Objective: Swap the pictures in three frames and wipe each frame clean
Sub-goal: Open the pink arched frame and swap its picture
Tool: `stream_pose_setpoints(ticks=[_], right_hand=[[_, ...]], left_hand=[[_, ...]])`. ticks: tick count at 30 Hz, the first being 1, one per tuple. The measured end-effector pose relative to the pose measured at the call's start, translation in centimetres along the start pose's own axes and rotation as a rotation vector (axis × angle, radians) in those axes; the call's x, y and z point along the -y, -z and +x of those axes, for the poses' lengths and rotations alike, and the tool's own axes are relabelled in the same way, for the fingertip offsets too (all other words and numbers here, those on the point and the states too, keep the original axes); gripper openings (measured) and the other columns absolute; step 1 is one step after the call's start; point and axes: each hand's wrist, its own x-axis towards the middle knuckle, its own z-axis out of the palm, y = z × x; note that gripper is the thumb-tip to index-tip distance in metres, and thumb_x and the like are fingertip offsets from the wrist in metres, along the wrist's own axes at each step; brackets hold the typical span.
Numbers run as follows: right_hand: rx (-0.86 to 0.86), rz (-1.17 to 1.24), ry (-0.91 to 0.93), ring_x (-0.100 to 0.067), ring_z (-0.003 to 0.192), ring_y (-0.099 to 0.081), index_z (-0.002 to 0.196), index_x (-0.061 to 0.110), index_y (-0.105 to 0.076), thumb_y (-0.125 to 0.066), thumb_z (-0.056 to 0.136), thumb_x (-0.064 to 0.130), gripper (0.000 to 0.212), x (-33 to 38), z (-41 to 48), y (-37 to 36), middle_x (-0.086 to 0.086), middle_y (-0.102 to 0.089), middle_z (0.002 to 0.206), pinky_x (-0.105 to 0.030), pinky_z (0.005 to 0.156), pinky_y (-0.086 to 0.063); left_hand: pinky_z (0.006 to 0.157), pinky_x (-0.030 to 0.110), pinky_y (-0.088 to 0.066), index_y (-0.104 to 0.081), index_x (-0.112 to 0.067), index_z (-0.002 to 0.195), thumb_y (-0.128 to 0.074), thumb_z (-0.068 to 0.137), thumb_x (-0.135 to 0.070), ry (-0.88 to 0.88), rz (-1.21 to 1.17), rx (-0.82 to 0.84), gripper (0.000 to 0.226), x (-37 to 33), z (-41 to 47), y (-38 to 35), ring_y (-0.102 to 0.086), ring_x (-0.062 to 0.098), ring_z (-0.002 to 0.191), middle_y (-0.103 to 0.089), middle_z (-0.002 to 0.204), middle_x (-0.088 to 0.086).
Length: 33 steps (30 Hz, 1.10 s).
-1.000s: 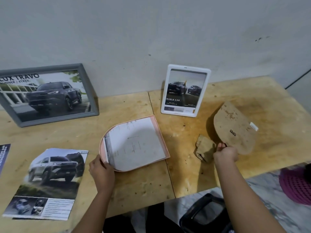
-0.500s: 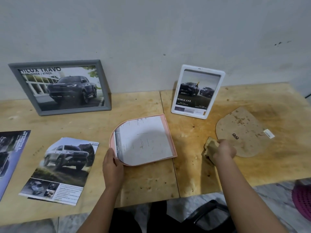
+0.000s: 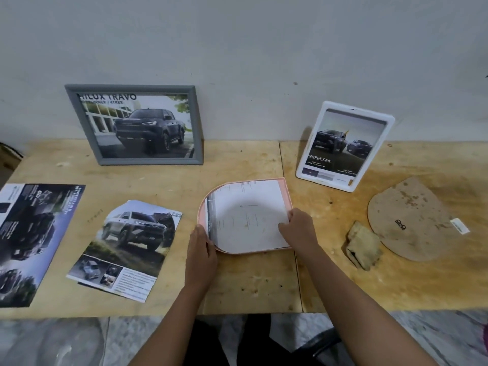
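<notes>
Your left grip [image 3: 202, 245], released, is pressing the pink frame's [image 3: 284, 192] curved end near the surface's [image 3: 237, 286] front edge; your right grip [image 3: 299, 229] is pinching the sheet [image 3: 245, 220] inside.

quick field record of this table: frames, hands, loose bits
open frame: pink arched frame, flat on table, white sheet inside
left hand: against the frame's curved rim
right hand: on the sheet's right edge, grip unclear
backing board: off, lying at right
cloth: beside the board, untouched
filled frames: grey frame, white frame, upright at back
loose prints: SUV print, dark brochure, at left
</notes>
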Motion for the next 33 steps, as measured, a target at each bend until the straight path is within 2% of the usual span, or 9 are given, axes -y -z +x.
stream_pose_setpoints(ticks=[5,8,11,14,19,23,26,30,33], right_hand=[[0.065,0.061,-0.098,-0.024,0.09,-0.056,0.103,0.0,-0.052,-0.069,0.077,0.021,0.037,0.5,0.7,0.0,-0.01,-0.055,0.097,-0.023,0.055,-0.037],[0.105,0.213,-0.154,-0.018,0.08,-0.049,0.093,0.008,-0.046,-0.064,0.082,0.018,0.023,1.0,1.1,0.4,-0.006,-0.05,0.093,-0.022,0.052,-0.034],[0.128,0.311,-0.161,-0.017,0.075,-0.044,0.079,0.014,-0.037,-0.057,0.087,0.017,0.022,1.1,1.3,0.9,-0.006,-0.047,0.088,-0.026,0.056,-0.031],[0.074,0.321,-0.118,-0.02,0.078,-0.046,0.083,0.012,-0.042,-0.056,0.089,0.016,0.017,0.8,1.1,1.7,-0.007,-0.049,0.089,-0.029,0.058,-0.033],[-0.07,0.642,-0.201,-0.025,0.083,-0.047,0.091,0.009,-0.045,-0.051,0.091,0.008,0.006,0.2,0.4,2.8,-0.011,-0.05,0.095,-0.031,0.058,-0.033],[-0.113,0.77,-0.222,-0.023,0.078,-0.051,0.1,0.006,-0.045,-0.05,0.093,0.009,0.009,0.3,-0.2,3.2,-0.008,-0.053,0.094,-0.031,0.058,-0.037],[-0.067,0.879,-0.228,-0.029,0.088,-0.058,0.102,0.009,-0.048,-0.054,0.093,0.013,0.011,1.1,-0.7,2.8,-0.008,-0.061,0.101,-0.042,0.073,-0.049],[0.088,0.952,-0.147,-0.027,0.087,-0.061,0.093,0.013,-0.052,-0.058,0.09,0.012,0.007,3.8,-1.7,1.4,-0.012,-0.064,0.106,-0.045,0.074,-0.048],[0.224,1.012,-0.024,-0.023,0.089,-0.062,0.095,0.013,-0.053,-0.07,0.077,0.007,0.026,6.7,-2.7,-0.2,-0.012,-0.064,0.11,-0.038,0.072,-0.049]], left_hand=[[0.108,0.049,-0.037,-0.032,-0.001,0.134,-0.035,0.097,-0.024,-0.015,0.012,0.063,0.044,-0.4,-0.1,0.6,-0.033,0.036,0.134,-0.036,0.143,0.019],[0.118,0.037,-0.018,-0.018,-0.006,0.147,-0.034,0.1,-0.025,-0.026,0.017,0.061,0.053,-0.8,-0.6,0.7,-0.011,0.021,0.146,-0.017,0.157,0.007],[0.118,0.035,-0.015,-0.015,-0.007,0.148,-0.032,0.1,-0.024,-0.034,0.031,0.06,0.054,-1.0,-0.8,0.5,-0.006,0.02,0.146,-0.013,0.158,0.006],[0.117,0.033,-0.013,-0.011,-0.007,0.149,-0.03,0.101,-0.024,-0.024,0.036,0.051,0.054,-1.1,-0.8,0.5,-0.005,0.019,0.146,-0.01,0.158,0.005],[0.116,0.03,-0.012,-0.009,-0.01,0.15,-0.031,0.1,-0.022,-0.017,0.044,0.043,0.055,-1.1,-0.9,0.5,-0.006,0.018,0.146,-0.009,0.158,0.005],[0.116,0.03,-0.012,-0.013,-0.007,0.149,-0.034,0.099,-0.017,0.017,-0.048,0.029,0.055,-1.5,-0.7,0.5,-0.01,0.021,0.146,-0.014,0.157,0.008],[0.114,0.027,-0.017,-0.023,-0.005,0.147,-0.034,0.1,-0.016,0.034,-0.211,-0.077,0.049,-3.1,-1.1,1.2,-0.02,0.021,0.143,-0.024,0.154,0.009],[0.1,0.03,-0.043,-0.047,-0.014,0.132,-0.03,0.102,-0.028,0.072,-0.748,-0.105,0.037,-7.7,-2.3,3.9,-0.053,0.016,0.117,-0.058,0.124,0.002],[0.086,0.03,-0.051,-0.051,-0.021,0.12,-0.026,0.102,-0.035,0.061,-0.957,-0.125,0.034,-8.6,-1.9,6.1,-0.063,0.017,0.1,-0.066,0.107,0.0]])
